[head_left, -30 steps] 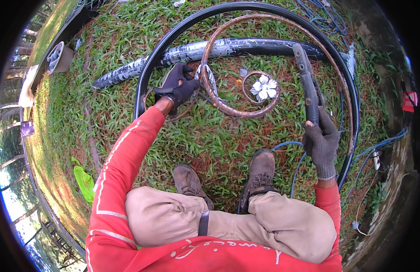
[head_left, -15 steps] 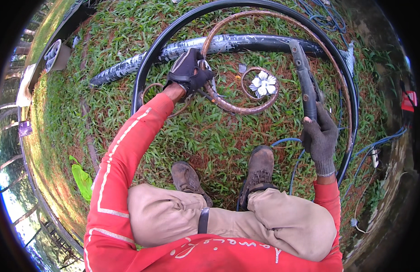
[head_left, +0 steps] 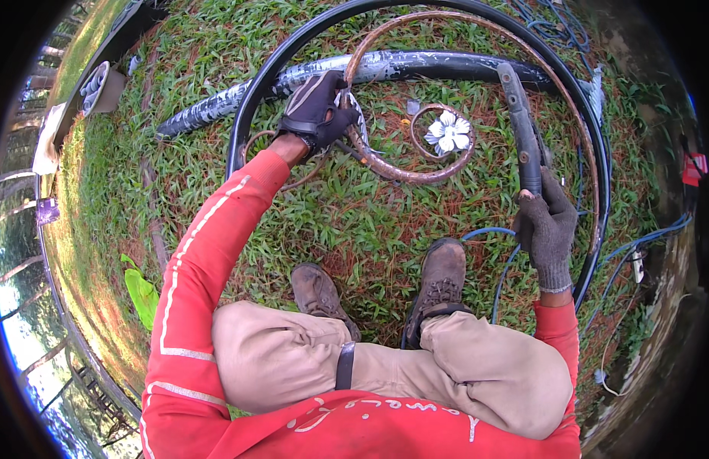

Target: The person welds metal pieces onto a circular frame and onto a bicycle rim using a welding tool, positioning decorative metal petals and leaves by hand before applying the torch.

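My left hand (head_left: 312,113), in a black glove, is closed around a rusty brown metal scroll (head_left: 404,175) near its left bend. A white metal flower (head_left: 449,133) sits inside the scroll's inner curl. Some white material shows beside my left fingers, partly hidden. My right hand (head_left: 548,233), in a dark knit glove, grips a long dark tool (head_left: 519,122) with round bolts along it. The tool points away from me, inside the scroll's big curve and apart from the rod; its exact kind I cannot make out. A black curved tube (head_left: 251,99) arches around the scroll.
A thick black pipe with flaking white paint (head_left: 209,109) lies across the grass behind the scroll. Blue hose (head_left: 488,230) runs near my right boot (head_left: 440,275), with more coiled at the far right. A bucket (head_left: 106,90) stands far left; a red object (head_left: 695,168) is at right.
My right hand and the tool have shifted slightly to the right and nearer. The view has shifted a little; my left hand keeps its hold on the scroll.
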